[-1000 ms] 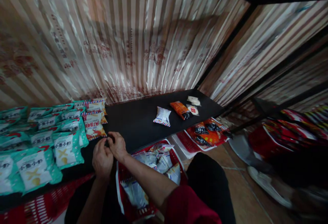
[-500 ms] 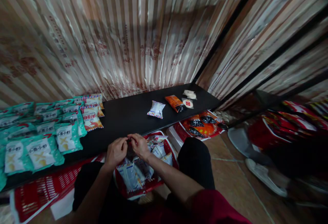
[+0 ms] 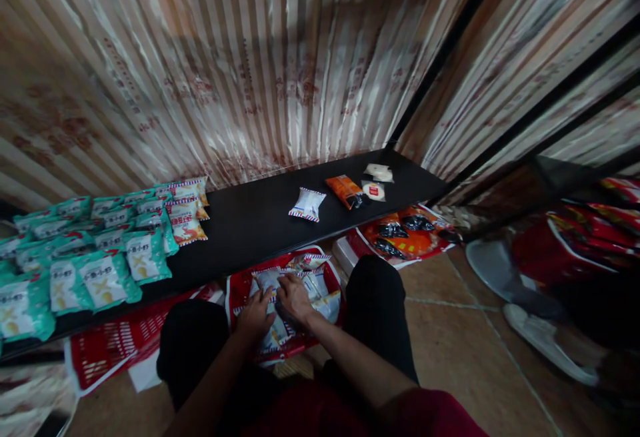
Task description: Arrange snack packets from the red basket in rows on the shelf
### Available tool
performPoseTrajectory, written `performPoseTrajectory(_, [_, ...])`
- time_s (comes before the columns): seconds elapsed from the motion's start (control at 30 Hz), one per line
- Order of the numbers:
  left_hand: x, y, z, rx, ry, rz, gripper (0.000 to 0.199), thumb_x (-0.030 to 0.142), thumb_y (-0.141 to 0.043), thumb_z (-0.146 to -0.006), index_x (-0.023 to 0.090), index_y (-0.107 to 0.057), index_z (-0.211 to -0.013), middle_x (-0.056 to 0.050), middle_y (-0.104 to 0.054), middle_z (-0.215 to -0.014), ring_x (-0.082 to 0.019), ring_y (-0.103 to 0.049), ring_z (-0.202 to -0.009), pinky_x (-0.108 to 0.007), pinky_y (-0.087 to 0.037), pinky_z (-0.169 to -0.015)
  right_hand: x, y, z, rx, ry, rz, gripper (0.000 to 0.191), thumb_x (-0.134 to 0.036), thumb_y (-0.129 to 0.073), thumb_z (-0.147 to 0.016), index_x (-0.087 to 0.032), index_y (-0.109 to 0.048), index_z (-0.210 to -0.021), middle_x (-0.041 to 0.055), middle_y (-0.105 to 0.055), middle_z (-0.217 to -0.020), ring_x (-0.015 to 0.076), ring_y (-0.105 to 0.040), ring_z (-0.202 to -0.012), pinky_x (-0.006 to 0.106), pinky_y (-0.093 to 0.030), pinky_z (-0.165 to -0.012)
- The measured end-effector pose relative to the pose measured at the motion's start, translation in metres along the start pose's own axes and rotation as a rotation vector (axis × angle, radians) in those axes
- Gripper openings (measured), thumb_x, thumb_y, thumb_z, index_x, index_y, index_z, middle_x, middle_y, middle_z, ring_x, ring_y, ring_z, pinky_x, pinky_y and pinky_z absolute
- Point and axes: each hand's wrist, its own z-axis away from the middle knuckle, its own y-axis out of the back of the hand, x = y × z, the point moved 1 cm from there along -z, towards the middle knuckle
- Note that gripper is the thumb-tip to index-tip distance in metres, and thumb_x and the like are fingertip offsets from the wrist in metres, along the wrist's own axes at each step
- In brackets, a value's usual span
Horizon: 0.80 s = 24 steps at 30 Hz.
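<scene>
Both my hands are down inside a red basket [image 3: 231,294] between my knees, which holds several white snack packets [image 3: 315,282] with red-and-blue striped ends. My left hand [image 3: 256,320] lies on the packets at the basket's left side, its thumb and fingers apart. Close beside it, my right hand [image 3: 296,300] rests over the packets with its fingers bent a little and spread. Dim light hides part of what lies beneath the palms. Above the basket, one striped-end white packet [image 3: 307,204] lies alone on the black shelf [image 3: 240,224].
Teal snack bags [image 3: 105,280] stand in rows on the shelf's left, beside orange-and-white packets [image 3: 187,220]. An orange packet [image 3: 345,190] and small white packets [image 3: 374,190] lie at right. More baskets [image 3: 115,350] sit below. Another person's shoe [image 3: 545,344] is at right.
Both hands have come down from the shelf's front edge, where their fingertips were close together, into the basket onto the packets. The whole view has shifted slightly.
</scene>
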Motion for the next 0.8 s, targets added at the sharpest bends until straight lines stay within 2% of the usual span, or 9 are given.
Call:
performPoseTrajectory(0.13, [0.004,-0.005,-0.001,0.033,0.021,0.0,0.052,0.023,-0.042,-0.085,0.021,-0.038,-0.138,-0.01,-0.058,-0.123,-0.02,-0.057,-0.109,-0.03,-0.041,-0.093,-0.004,0.0,0.0,-0.026,-0.015,-0.036,0.031,-0.016,-0.051,-0.078,-0.013,-0.067,-0.105,0.0157,-0.063,-0.116,0.0255,-0.053,-0.114,0.037,-0.035,-0.101])
performPoseTrajectory(0.27, [0.003,-0.005,0.001,0.093,0.006,-0.007,0.046,0.016,-0.03,-0.09,0.021,-0.047,-0.132,-0.009,-0.067,-0.107,-0.018,-0.061,-0.099,-0.03,-0.045,-0.088,-0.005,0.003,0.001,-0.021,-0.013,-0.083,0.028,-0.015,-0.052,-0.077,-0.014,-0.069,-0.099,0.0136,-0.068,-0.105,0.0239,-0.06,-0.104,0.033,-0.041,-0.094])
performPoseTrajectory(0.43, [0.007,-0.008,0.01,0.314,-0.008,0.051,0.047,0.01,-0.03,-0.086,0.019,-0.056,-0.123,-0.009,-0.068,-0.104,-0.018,-0.061,-0.1,-0.03,-0.046,-0.09,-0.006,0.013,0.004,0.034,-0.052,-0.144,0.027,-0.02,-0.048,-0.082,-0.018,-0.07,-0.097,0.0095,-0.071,-0.102,0.0213,-0.064,-0.096,0.029,-0.046,-0.085])
performPoseTrajectory(0.63, [0.014,-0.012,0.028,0.557,-0.119,0.207,0.044,0.019,-0.027,-0.09,0.018,-0.059,-0.12,-0.009,-0.068,-0.105,-0.018,-0.063,-0.098,-0.03,-0.05,-0.087,-0.002,0.037,0.009,0.083,-0.118,-0.293,0.027,-0.025,-0.046,-0.084,-0.02,-0.07,-0.094,0.0042,-0.073,-0.084,0.0183,-0.065,-0.077,0.026,-0.047,-0.07])
performPoseTrajectory(0.8, [0.025,-0.015,0.04,0.621,-0.141,0.37,0.043,0.022,-0.029,-0.09,0.018,-0.059,-0.12,-0.009,-0.068,-0.104,-0.017,-0.064,-0.091,-0.029,-0.053,-0.082,0.003,0.044,0.016,0.113,-0.184,-0.444,0.021,-0.026,-0.051,-0.081,-0.02,-0.067,-0.093,0.0041,-0.071,-0.087,0.0191,-0.064,-0.083,0.03,-0.048,-0.078])
